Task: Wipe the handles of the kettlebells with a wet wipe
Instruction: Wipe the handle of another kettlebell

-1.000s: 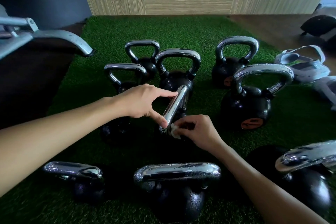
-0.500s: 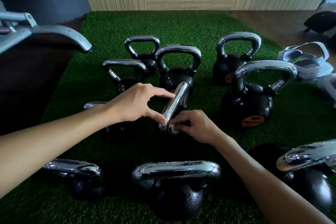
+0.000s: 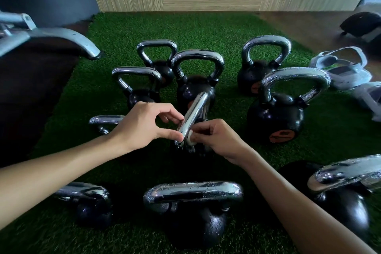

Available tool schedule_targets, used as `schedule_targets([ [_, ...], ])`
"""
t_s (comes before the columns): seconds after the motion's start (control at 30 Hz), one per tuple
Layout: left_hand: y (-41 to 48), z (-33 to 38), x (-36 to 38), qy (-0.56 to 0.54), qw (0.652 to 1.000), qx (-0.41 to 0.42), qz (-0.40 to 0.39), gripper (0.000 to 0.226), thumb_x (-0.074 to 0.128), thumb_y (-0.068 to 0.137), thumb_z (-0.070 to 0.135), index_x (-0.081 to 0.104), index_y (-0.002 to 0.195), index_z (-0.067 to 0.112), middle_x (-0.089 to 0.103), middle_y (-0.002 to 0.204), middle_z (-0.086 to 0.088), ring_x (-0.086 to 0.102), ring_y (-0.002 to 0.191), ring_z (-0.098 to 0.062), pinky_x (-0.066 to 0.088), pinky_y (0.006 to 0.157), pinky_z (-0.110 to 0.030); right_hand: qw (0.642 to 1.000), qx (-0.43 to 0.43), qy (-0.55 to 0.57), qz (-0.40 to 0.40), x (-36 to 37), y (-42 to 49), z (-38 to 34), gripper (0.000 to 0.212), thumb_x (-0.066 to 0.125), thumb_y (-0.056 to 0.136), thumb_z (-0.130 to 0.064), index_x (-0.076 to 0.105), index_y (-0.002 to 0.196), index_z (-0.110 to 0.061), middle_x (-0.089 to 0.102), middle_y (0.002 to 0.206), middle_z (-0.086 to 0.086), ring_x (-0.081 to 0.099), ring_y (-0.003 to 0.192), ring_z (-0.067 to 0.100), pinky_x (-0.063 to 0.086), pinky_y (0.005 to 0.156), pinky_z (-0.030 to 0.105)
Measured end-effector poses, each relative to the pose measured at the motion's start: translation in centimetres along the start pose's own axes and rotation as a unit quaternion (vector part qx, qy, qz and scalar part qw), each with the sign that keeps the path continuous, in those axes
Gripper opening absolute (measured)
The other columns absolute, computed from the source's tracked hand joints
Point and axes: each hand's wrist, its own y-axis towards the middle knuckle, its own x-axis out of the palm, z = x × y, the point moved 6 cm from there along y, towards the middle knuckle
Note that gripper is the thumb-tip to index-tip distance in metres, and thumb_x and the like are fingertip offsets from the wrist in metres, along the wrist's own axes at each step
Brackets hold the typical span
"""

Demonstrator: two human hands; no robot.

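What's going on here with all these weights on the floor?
A person is cleaning kettlebell handles. The left hand pinches the middle chrome handle to steady it, while the right hand presses a white wipe against that handle's near lower end. Other kettlebells stand around on green turf. The nearest one's handle is beaded with droplets.

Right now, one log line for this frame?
left hand: pinches chrome kettlebell handle | right hand: holds white wet wipe against it

Head view; faces forward, down; close above kettlebells (image 3: pixel 195 91); edges seemingly warped.
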Motion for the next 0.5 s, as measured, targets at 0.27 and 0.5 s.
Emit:
schedule_targets([
  [0.27, -2.9, 0.9, 0.2, 0.010, 0.998, -0.016, 0.064, 0.030, 0.082, 0.071, 0.054, 0.076, 0.096, 0.039, 0.073, 0.092, 0.026, 0.069, 0.075, -0.009, 0.059, 0.071, -0.033, 0.987, 0.064, 0.139, 0.051, 0.1, -0.2, 1.6, 0.022, 0.071, 0.092, -0.008, 0.076, 0.113, -0.007, 0.076, 0.078, -0.002, 0.060, 0.059, -0.001, 0.045, 0.053, 0.013],
  [0.5, -3.0, 0.6, 0.7, -0.015, 0.997, -0.036, 0.073, 0.027, 0.084, 0.073, 0.052, 0.076, 0.095, 0.039, 0.075, 0.094, 0.024, 0.070, 0.071, -0.010, 0.060, 0.072, -0.039, 0.951, 0.105, 0.231, 0.175, -1.8, 2.0, 1.0, 0.014, 0.073, 0.089, -0.006, 0.078, 0.102, -0.003, 0.075, 0.103, 0.026, 0.070, 0.093, 0.037, 0.059, 0.092, 0.049],
])
